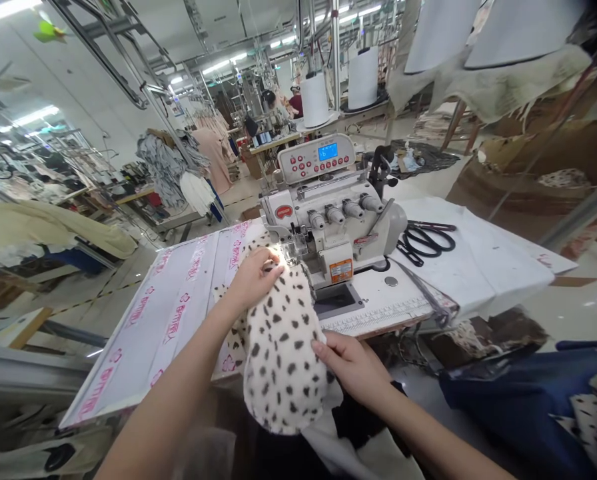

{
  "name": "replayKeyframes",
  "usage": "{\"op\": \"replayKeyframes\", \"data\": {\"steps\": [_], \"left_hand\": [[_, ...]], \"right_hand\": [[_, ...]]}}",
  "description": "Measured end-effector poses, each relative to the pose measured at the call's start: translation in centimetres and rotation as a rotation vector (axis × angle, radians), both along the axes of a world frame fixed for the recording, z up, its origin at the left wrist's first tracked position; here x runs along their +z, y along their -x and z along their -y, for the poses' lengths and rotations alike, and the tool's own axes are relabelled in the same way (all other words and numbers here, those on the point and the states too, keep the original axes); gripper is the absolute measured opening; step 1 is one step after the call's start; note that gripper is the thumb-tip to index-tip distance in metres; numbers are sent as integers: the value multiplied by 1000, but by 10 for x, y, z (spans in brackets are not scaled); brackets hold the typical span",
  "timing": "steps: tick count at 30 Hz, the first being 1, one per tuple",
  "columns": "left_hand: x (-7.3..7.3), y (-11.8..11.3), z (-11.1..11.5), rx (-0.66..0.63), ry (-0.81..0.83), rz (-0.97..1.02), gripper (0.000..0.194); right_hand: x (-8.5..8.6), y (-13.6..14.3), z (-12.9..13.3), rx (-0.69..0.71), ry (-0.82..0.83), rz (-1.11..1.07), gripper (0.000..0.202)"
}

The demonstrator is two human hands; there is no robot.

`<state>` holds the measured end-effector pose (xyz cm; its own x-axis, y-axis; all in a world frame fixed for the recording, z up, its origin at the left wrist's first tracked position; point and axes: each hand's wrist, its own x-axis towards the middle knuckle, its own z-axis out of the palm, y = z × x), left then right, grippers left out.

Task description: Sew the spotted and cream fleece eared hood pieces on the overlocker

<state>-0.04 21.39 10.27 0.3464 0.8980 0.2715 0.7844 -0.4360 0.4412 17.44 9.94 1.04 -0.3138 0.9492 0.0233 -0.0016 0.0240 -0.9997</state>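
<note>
A cream fabric piece with black spots runs from the overlock sewing machine down over the table's front edge, its rounded end hanging toward me. My left hand rests on the fabric close to the presser foot, thumb and fingers drawn together on the cloth. Lower down, my right hand pinches the fabric's right edge between thumb and fingers. The machine's needle area is lit, and the cloth's upper end lies beside it on the left. What lies under my left palm is hidden.
Black-handled scissors lie on the table right of the machine. White thread cones stand behind it. Plastic-covered table surface with pink print extends left. A blue bag with spotted fabric is at lower right. A cardboard box stands beyond.
</note>
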Motion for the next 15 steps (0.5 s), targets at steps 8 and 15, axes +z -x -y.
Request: {"op": "replayKeyframes", "data": {"steps": [8,15], "left_hand": [[-54,35,116,120,-219,454,52],[-114,71,164,-88,28,-136,39]], "right_hand": [[-26,5,7,-16,2,-158,27],[-35,12,21,-61,71,-288,23]]}}
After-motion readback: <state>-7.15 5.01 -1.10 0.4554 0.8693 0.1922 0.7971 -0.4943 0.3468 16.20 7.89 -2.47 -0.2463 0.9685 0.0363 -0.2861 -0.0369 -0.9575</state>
